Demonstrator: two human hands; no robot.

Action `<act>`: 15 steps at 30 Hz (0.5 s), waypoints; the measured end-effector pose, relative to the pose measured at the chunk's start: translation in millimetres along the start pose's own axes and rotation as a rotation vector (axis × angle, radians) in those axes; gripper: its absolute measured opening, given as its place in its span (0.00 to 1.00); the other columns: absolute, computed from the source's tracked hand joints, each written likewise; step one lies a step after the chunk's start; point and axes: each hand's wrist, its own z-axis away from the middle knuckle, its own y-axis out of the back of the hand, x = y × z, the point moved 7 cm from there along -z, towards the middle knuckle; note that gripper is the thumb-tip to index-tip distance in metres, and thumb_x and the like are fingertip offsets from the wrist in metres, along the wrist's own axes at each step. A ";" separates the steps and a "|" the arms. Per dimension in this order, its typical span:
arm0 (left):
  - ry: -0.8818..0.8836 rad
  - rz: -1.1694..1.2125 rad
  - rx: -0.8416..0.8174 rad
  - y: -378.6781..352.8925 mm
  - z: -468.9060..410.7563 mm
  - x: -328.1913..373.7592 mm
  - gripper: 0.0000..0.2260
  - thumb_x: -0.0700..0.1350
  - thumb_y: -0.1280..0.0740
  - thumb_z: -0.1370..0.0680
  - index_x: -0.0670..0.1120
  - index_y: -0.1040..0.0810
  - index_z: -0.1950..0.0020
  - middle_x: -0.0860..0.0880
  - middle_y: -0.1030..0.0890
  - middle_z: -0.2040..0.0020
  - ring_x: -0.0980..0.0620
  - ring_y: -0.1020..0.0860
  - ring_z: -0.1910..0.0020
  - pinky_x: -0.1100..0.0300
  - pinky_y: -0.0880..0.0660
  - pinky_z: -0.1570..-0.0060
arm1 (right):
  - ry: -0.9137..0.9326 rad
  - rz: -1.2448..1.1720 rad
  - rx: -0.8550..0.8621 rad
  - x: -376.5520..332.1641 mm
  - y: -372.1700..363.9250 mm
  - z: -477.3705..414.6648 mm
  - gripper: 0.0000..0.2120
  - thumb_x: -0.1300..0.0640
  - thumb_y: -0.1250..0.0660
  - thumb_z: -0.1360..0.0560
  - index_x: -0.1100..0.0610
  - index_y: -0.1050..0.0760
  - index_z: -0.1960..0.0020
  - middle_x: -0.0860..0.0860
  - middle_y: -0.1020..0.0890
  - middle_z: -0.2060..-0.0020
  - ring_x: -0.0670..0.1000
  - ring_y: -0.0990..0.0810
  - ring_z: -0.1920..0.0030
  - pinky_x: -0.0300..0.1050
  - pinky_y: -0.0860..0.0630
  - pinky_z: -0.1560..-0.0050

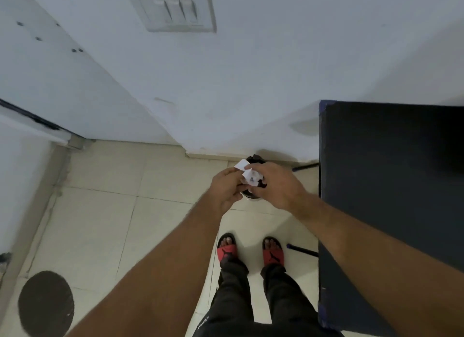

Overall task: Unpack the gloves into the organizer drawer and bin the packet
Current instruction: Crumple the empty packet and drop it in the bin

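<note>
A plain indoor room, home or small office. Pale floor tiles (100,211) meet a white wall (251,85) with a switch plate (175,9). A dark desk (389,186) stands beside a small bin (253,159).

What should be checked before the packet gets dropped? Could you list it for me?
1. Packet held by left hand and right hand: ok.
2. Hands above the bin: ok.
3. Bin mouth clear: cannot tell, hands cover it.
4. Packet emptied of gloves: cannot tell.
5. Packet crumpled small: ok.
6. Feet clear of bin: ok.
</note>
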 end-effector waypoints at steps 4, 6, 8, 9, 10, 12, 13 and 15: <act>0.110 -0.016 -0.084 -12.1 -31.4 -10.5 0.06 0.40 0.37 0.22 0.46 0.21 0.50 0.48 0.16 0.55 0.51 0.16 0.54 0.54 0.34 0.57 | -0.042 0.094 0.073 22.4 -6.3 -28.7 0.15 0.54 0.37 0.23 0.49 0.24 0.37 0.52 0.20 0.48 0.52 0.21 0.49 0.45 0.29 0.56; 0.154 0.008 -0.107 -13.8 -53.4 -14.6 0.05 0.42 0.36 0.22 0.46 0.20 0.52 0.50 0.14 0.57 0.52 0.17 0.55 0.53 0.35 0.55 | -0.099 0.105 0.084 40.3 -17.9 -50.2 0.14 0.58 0.38 0.22 0.51 0.23 0.38 0.53 0.19 0.50 0.54 0.21 0.51 0.44 0.32 0.58; 0.175 0.011 -0.088 -9.9 -75.3 -18.1 0.05 0.45 0.35 0.21 0.48 0.20 0.51 0.50 0.14 0.54 0.52 0.17 0.54 0.54 0.35 0.57 | -0.181 0.084 0.111 59.6 -30.7 -69.2 0.13 0.57 0.39 0.21 0.54 0.25 0.37 0.55 0.17 0.50 0.57 0.20 0.51 0.45 0.32 0.58; 0.178 -0.010 -0.067 -6.2 -89.2 -21.4 0.05 0.46 0.35 0.21 0.49 0.20 0.50 0.50 0.14 0.50 0.51 0.17 0.52 0.54 0.34 0.57 | -0.238 0.049 0.130 70.8 -39.3 -79.4 0.13 0.56 0.38 0.21 0.55 0.27 0.36 0.55 0.17 0.49 0.59 0.20 0.51 0.45 0.32 0.58; 0.168 -0.046 -0.043 -2.4 -102.1 -23.6 0.05 0.46 0.34 0.22 0.50 0.20 0.49 0.49 0.15 0.48 0.51 0.17 0.50 0.55 0.34 0.58 | -0.296 0.016 0.149 82.1 -48.2 -89.2 0.14 0.55 0.37 0.20 0.56 0.30 0.36 0.56 0.17 0.49 0.60 0.20 0.53 0.45 0.31 0.58; 0.118 -0.147 -0.010 2.6 -140.9 -30.3 0.05 0.45 0.34 0.22 0.52 0.19 0.50 0.49 0.16 0.46 0.50 0.18 0.48 0.57 0.34 0.60 | -0.396 -0.006 0.147 112.1 -76.7 -114.7 0.15 0.53 0.37 0.20 0.55 0.32 0.36 0.56 0.18 0.50 0.58 0.23 0.58 0.47 0.30 0.59; 0.083 -0.187 -0.005 2.9 -159.5 -31.7 0.05 0.45 0.34 0.22 0.52 0.19 0.50 0.49 0.16 0.46 0.51 0.19 0.50 0.60 0.33 0.62 | -0.427 0.007 0.129 127.0 -90.9 -126.7 0.14 0.53 0.37 0.21 0.54 0.32 0.36 0.55 0.18 0.51 0.57 0.25 0.59 0.47 0.29 0.60; 0.018 -0.237 0.023 5.6 -201.2 -38.8 0.05 0.45 0.32 0.22 0.51 0.19 0.48 0.48 0.18 0.45 0.51 0.21 0.49 0.64 0.32 0.63 | -0.488 0.011 0.125 159.6 -123.5 -153.6 0.13 0.54 0.37 0.21 0.53 0.31 0.37 0.55 0.19 0.49 0.56 0.25 0.58 0.47 0.28 0.60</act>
